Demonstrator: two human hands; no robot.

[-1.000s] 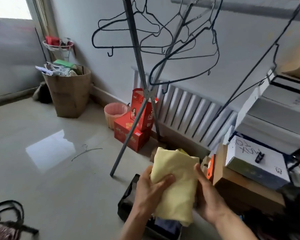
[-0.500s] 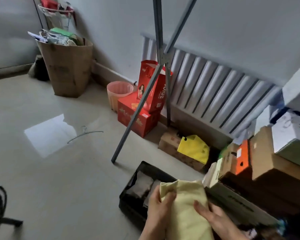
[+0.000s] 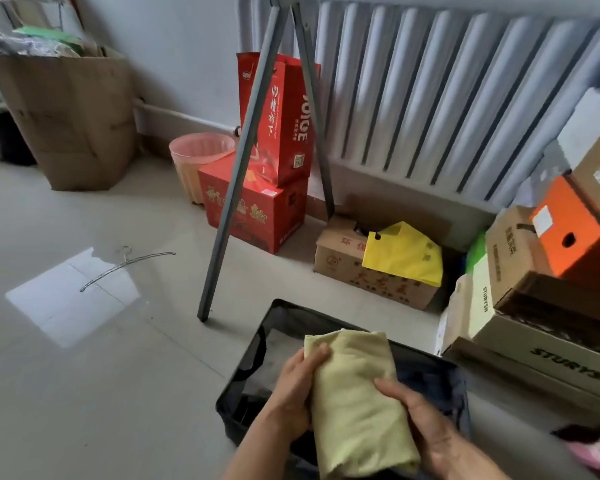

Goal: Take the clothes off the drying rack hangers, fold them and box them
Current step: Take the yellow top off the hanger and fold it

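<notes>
A folded pale yellow garment [image 3: 355, 400] is held between both my hands, just above an open black box [image 3: 253, 368] on the floor. My left hand [image 3: 297, 389] grips its left edge, thumb on top. My right hand [image 3: 416, 420] holds its right side with fingers curled round it. Dark folded clothes [image 3: 430, 379] lie in the box's right part; a grey item lies in its left part. The grey legs of the drying rack [image 3: 232, 188] stand just beyond the box. The rack's top and hangers are out of view.
A loose wire hanger [image 3: 125, 266] lies on the floor at left. Red cartons [image 3: 257, 209], a pink bin [image 3: 196, 168] and a brown box with a yellow bag [image 3: 400, 258] line the radiator wall. Stacked cardboard boxes [image 3: 541, 306] crowd the right. A tall cardboard bin [image 3: 70, 119] stands far left.
My view has tilted down, so the hangers left the frame. Both hands have lowered the folded yellow garment from chest height to just over the black box.
</notes>
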